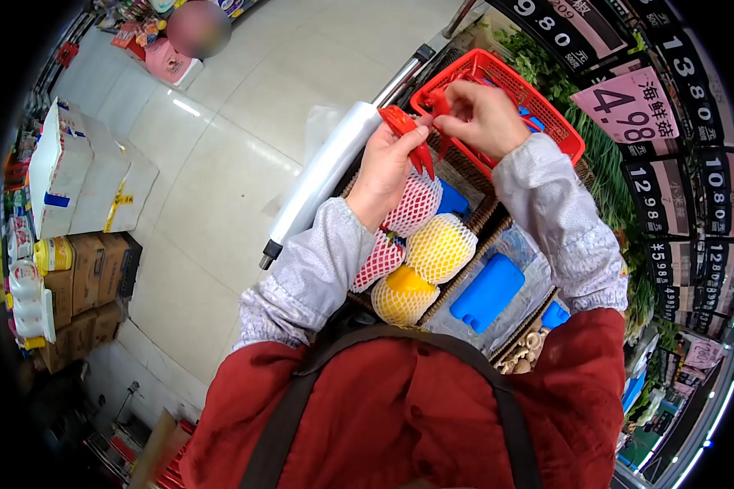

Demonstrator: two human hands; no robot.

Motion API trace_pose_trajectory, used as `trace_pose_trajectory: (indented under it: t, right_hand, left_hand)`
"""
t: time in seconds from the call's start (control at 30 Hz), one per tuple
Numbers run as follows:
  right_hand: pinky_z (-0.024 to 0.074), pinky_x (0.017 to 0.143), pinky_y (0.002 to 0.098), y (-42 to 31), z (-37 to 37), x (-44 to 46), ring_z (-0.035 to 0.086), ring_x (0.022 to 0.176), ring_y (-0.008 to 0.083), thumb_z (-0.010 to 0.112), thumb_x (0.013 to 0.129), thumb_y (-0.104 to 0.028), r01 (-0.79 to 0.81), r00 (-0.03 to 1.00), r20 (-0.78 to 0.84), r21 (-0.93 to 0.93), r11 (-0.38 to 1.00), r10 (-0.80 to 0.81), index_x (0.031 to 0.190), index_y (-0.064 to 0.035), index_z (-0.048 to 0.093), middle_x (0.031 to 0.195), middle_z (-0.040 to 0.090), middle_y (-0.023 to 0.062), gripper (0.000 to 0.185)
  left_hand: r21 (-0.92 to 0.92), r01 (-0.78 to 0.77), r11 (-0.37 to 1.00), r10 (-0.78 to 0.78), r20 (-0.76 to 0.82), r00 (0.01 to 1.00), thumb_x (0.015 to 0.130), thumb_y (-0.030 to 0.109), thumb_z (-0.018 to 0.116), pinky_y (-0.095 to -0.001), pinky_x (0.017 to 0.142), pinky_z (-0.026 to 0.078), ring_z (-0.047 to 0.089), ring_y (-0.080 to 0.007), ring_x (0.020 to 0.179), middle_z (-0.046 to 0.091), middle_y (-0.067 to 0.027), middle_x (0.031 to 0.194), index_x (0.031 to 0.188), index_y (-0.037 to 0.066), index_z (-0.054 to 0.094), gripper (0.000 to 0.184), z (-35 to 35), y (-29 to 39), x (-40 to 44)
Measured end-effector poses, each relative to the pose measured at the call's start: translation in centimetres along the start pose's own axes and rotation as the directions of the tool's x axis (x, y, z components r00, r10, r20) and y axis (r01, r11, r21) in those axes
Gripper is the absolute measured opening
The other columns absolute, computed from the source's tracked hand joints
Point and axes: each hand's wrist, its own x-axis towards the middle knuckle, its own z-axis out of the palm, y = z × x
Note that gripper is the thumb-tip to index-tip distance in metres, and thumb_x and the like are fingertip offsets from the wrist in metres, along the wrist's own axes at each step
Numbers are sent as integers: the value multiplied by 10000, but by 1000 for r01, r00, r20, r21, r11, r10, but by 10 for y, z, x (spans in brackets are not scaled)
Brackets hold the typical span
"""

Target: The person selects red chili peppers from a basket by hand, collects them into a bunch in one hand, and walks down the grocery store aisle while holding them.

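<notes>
Your left grip (pixel 381 167) pinches a glossy red piece (pixel 400 121) and your right grip (pixel 488 121) a smaller red bit (pixel 438 102), neither yet set down, by the red basket (pixel 577 148), while 4 pieces of produce (pixel 440 248) sit already net-sleeved.

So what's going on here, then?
A person is handling what look like red peppers, held in the left hand. The right hand pinches another red piece beside them, at the near edge of a red basket. Fruit or vegetables in foam nets sit just below the hands, with a clear plastic roll off to the left.
</notes>
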Motion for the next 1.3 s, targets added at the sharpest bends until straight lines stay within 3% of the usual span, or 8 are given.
trace_pose_trajectory:
  t: [0.17, 0.27, 0.4, 0.67, 0.73, 1.07, 1.23, 1.3]
  right_hand:
    - [441, 519, 246, 23, 15, 18, 540, 569, 91, 643, 784, -270, -298, 918, 371, 412, 861, 140, 783, 3, 621, 641, 587, 33, 274]
    - [468, 644, 307, 53, 16, 45, 616, 739, 153, 649, 766, -299, -181, 978, 91, -93, 979, 190, 883, -52, 653, 773, 653, 77, 273]
    - [441, 740, 373, 54, 30, 60, 597, 864, 269, 660, 729, -270, -77, 981, 80, -671, 737, 175, 953, -157, 656, 856, 656, 64, 251]
    - [352, 833, 383, 58, 35, 71, 544, 936, 216, 679, 674, -278, 159, 936, 287, -861, 484, 202, 885, -165, 647, 828, 647, 20, 241]
    - [366, 818, 391, 69, 27, 64, 549, 921, 224, 664, 689, -255, 223, 971, 229, -778, 588, -65, 857, -145, 640, 798, 639, 22, 202]
    - [466, 671, 346, 104, -18, 31, 611, 737, 274, 632, 767, -269, -189, 955, -264, -208, 960, 131, 880, -66, 624, 782, 641, 119, 232]
    - [456, 629, 262, 57, -42, 4, 591, 678, 111, 634, 788, -175, -88, 966, -239, 46, 995, 97, 849, 3, 592, 708, 626, 69, 193]
    - [458, 625, 234, 35, -42, -15, 586, 680, 89, 618, 804, -128, -142, 988, 5, 445, 884, 156, 822, 1, 563, 703, 612, 42, 142]
  left_hand:
    - [-113, 246, 963, -248, -5, 969, 850, 74, 534, -381, 810, 492, 587, -244, 911, 575, -158, 1019, 1074, -30, 481, 252, -4, 0, -9]
    - [-67, 242, 968, -245, -45, 968, 856, 76, 515, -383, 769, 512, 593, -258, 888, 571, -175, 1021, 1083, -34, 458, 258, -6, 4, -14]
    - [-41, 227, 973, -228, -27, 973, 852, 62, 507, -369, 749, 520, 594, -246, 861, 575, -172, 1004, 1067, -36, 449, 243, -10, 7, -16]
    - [-85, 234, 969, -238, -45, 970, 836, 49, 537, -346, 728, 522, 597, -231, 808, 584, -136, 919, 1008, -5, 459, 197, -17, 9, -22]
    - [-92, 235, 968, -240, -38, 970, 829, 44, 548, -344, 718, 522, 597, -227, 796, 585, -127, 898, 1006, 8, 458, 202, -19, 8, -22]
    - [-162, 239, 957, -251, -56, 966, 813, 32, 577, -327, 661, 516, 592, -206, 739, 578, -105, 831, 1049, 47, 421, 283, -14, -3, -15]
    - [-33, 170, 985, -172, -90, 981, 806, 42, 594, -327, 670, 520, 607, -217, 775, 584, -112, 856, 1037, 41, 419, 290, -9, 4, -15]
    - [-15, 170, 985, -170, -84, 982, 801, 42, 601, -338, 712, 522, 612, -234, 827, 589, -124, 893, 1061, 32, 410, 323, -7, 6, -15]
